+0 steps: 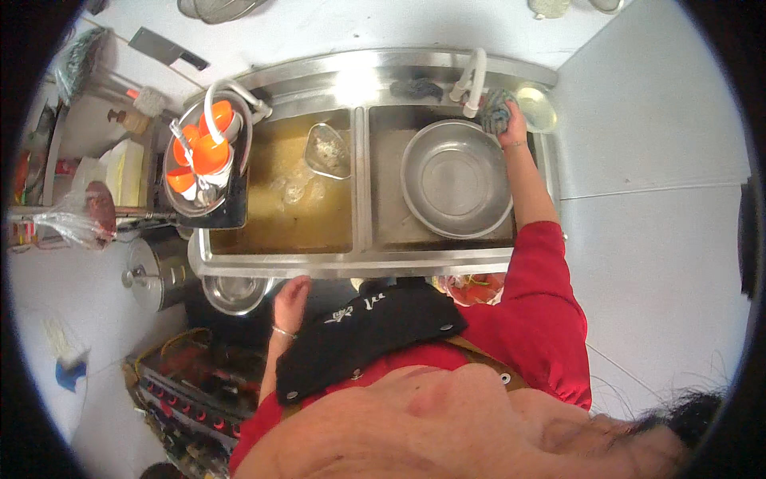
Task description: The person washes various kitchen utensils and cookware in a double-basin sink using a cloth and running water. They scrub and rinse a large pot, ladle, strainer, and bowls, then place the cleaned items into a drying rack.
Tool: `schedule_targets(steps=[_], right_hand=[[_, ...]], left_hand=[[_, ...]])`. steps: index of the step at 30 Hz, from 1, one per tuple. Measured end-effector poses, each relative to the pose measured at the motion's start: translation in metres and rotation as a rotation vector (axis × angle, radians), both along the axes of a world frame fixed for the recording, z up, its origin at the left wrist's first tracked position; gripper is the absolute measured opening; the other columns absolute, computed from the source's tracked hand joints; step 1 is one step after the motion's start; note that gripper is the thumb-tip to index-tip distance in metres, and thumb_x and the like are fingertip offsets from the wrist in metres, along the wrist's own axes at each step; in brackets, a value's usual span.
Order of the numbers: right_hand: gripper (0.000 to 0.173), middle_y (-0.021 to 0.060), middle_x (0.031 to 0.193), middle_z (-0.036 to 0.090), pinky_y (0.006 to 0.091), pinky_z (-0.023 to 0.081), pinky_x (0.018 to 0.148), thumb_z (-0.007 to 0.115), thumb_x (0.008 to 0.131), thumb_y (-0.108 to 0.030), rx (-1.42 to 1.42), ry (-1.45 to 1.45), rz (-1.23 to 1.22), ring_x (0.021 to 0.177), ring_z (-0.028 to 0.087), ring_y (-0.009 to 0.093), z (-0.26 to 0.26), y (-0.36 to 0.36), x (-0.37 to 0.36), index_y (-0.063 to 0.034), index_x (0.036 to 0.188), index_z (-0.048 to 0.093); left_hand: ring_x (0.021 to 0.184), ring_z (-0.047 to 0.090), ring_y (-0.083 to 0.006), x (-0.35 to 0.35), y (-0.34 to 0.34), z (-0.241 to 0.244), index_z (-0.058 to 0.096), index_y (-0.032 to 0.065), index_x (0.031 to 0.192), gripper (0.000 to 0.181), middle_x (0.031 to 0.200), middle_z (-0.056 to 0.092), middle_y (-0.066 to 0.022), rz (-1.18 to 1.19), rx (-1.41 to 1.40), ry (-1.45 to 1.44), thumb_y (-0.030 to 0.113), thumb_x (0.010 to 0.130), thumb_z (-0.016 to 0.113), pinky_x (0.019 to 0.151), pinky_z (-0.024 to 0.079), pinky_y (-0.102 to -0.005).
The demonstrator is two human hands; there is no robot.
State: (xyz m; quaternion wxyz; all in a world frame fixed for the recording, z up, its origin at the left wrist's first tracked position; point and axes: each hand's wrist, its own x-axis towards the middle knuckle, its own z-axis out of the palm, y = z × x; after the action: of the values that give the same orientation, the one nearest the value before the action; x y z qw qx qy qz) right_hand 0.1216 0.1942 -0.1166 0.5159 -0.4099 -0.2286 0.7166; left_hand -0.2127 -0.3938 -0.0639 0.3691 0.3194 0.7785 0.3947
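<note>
My right hand [513, 124] reaches to the sink's far right corner. Its fingers are closed around a grey-green scrubbing pad [495, 111]. Just below that hand, a round stainless steel basin [458, 176] sits in the right sink compartment [389, 221], with nothing visible inside. A small bowl of pale yellow liquid [537, 109] stands beside the pad, at the corner. My left hand [292, 302] hangs low, in front of the sink's front rim [311, 265]. Its fingers look loosely curled and no object shows in it, though their exact pose is unclear.
Cloudy brown water fills the left compartment [275, 221], where a strainer basket [327, 149] holds scraps. Orange-and-white bowls [209, 152] and spoons crowd a metal basin at left. White faucets [477, 84] arch over both sides. A dark scouring pad [417, 90] lies on the back ledge.
</note>
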Motion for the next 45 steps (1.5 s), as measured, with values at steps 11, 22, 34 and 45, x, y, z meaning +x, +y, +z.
schedule_targets(steps=[11, 22, 34, 45], right_hand=[[0.038, 0.0091, 0.107, 0.067, 0.0447, 0.052, 0.089, 0.044, 0.099, -0.038, -0.236, 0.346, 0.454, 0.098, 0.064, 0.027, -0.009, -0.102, -0.047, -0.0088, 0.116, 0.061], [0.030, 0.0045, 0.090, 0.067, 0.0318, 0.047, 0.072, 0.063, 0.086, -0.027, 0.273, -0.929, 0.951, 0.078, 0.061, 0.015, 0.006, -0.115, -0.074, 0.0007, 0.098, 0.068], [0.040, 0.0239, 0.087, 0.067, 0.0465, 0.050, 0.074, 0.065, 0.076, -0.035, 0.733, -1.735, 1.120, 0.085, 0.065, 0.038, -0.004, -0.137, 0.031, 0.0000, 0.094, 0.067], [0.041, 0.0166, 0.116, 0.061, 0.0439, 0.049, 0.087, 0.068, 0.077, -0.022, 0.771, -1.841, 0.914, 0.104, 0.059, 0.036, -0.052, -0.170, 0.096, -0.0120, 0.117, 0.063]], left_hand=[[0.091, 0.062, -0.0102, 0.004, -0.009, 0.007, 0.065, 0.0007, 0.109, 0.019, 0.099, 0.068, -0.0041, 0.115, 0.054, -0.051, 0.002, 0.092, 0.058, 0.082, 0.049, -0.0250], [0.092, 0.063, -0.0116, 0.007, -0.062, 0.022, 0.063, 0.0010, 0.112, 0.021, 0.100, 0.068, -0.0042, 0.257, -0.005, -0.056, 0.001, 0.092, 0.057, 0.083, 0.049, -0.0251], [0.086, 0.066, -0.0145, 0.008, -0.093, 0.034, 0.065, 0.0039, 0.112, 0.021, 0.096, 0.069, -0.0077, 0.257, 0.029, 0.047, 0.009, 0.092, 0.059, 0.079, 0.052, -0.0285], [0.091, 0.063, -0.0125, -0.010, -0.087, 0.014, 0.063, 0.0021, 0.112, 0.021, 0.098, 0.069, -0.0054, 0.204, 0.051, -0.006, 0.011, 0.092, 0.059, 0.082, 0.051, -0.0290]])
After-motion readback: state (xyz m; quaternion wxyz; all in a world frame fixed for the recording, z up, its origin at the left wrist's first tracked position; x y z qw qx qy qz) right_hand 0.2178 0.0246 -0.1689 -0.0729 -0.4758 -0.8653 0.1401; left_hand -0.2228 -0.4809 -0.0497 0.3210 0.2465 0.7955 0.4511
